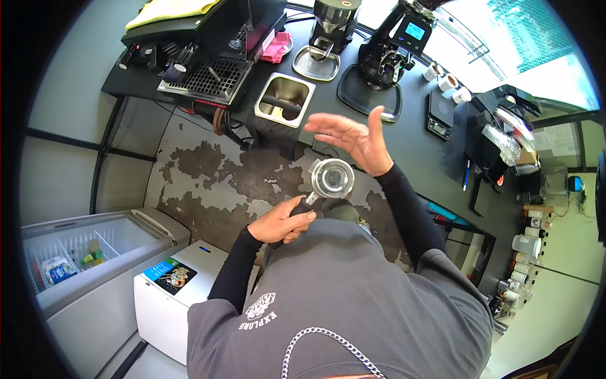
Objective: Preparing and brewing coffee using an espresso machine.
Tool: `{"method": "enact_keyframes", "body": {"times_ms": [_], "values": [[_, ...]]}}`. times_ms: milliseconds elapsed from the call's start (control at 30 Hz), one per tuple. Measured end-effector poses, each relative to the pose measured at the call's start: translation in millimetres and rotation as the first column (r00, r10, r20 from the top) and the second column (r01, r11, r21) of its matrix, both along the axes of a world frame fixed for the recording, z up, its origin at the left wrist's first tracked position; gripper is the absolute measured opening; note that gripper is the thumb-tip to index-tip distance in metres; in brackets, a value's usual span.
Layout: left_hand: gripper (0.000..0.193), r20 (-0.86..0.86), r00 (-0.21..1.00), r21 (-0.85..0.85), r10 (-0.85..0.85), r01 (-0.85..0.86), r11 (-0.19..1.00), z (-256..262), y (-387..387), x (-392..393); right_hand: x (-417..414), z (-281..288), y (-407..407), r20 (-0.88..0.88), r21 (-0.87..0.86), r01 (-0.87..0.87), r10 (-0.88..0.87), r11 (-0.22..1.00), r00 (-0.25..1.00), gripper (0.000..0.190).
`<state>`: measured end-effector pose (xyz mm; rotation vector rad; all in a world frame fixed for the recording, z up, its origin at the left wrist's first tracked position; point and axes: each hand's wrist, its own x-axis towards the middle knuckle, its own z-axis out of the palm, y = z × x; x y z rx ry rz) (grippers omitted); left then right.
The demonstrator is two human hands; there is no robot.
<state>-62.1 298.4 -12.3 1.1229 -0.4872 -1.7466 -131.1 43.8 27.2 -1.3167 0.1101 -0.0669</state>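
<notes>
My left hand (283, 222) is closed around the black handle of a portafilter (333, 178), whose round metal head points up and to the right over the floor. Above and to the right of it, my right hand (355, 142) is raised, holding nothing, its fingers apart and slightly blurred. Beyond the hands, a metal knock box (306, 110) with a dark bar is set in the counter. An espresso machine (227, 83) with a drip grid is at the upper left. Two coffee grinders (334, 23) stand behind, the right one (378, 64) with a lit display.
Small cups (447, 83) line the counter's back edge near a black digital scale (441, 113). A pink cloth (276, 48) lies beside the machine. Plastic-wrapped items (503, 144) are at the right. An open-topped chest freezer (94, 251) and a white box-shaped appliance (208, 265) stand at the left.
</notes>
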Motion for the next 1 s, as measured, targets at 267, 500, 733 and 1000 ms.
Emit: {"method": "enact_keyframes", "body": {"times_ms": [267, 500, 733, 1000], "values": [[0.026, 0.015, 0.99, -0.015, -0.142, 0.142, 0.99, 21, 7, 8, 6, 31, 5, -0.044, -0.178, -0.319, 0.316, 0.931, 0.948, 0.119], [0.027, -0.018, 0.996, 0.0, -0.089, 0.089, 0.996, 16, 13, 2, 1, 18, 5, 0.046, 0.007, -0.041, 0.041, 0.999, 0.998, 0.125], [0.016, -0.052, 0.998, 0.022, -0.036, 0.037, 0.999, 19, 10, -2, 5, -7, 12, 0.096, 0.419, 0.414, -0.493, 0.808, 0.865, 0.091], [0.018, -0.083, 0.996, 0.016, -0.02, 0.022, 1.0, 11, 8, -4, -27, -8, 8, 0.138, 0.37, 0.549, -0.628, 0.75, 0.766, 0.083]]}}
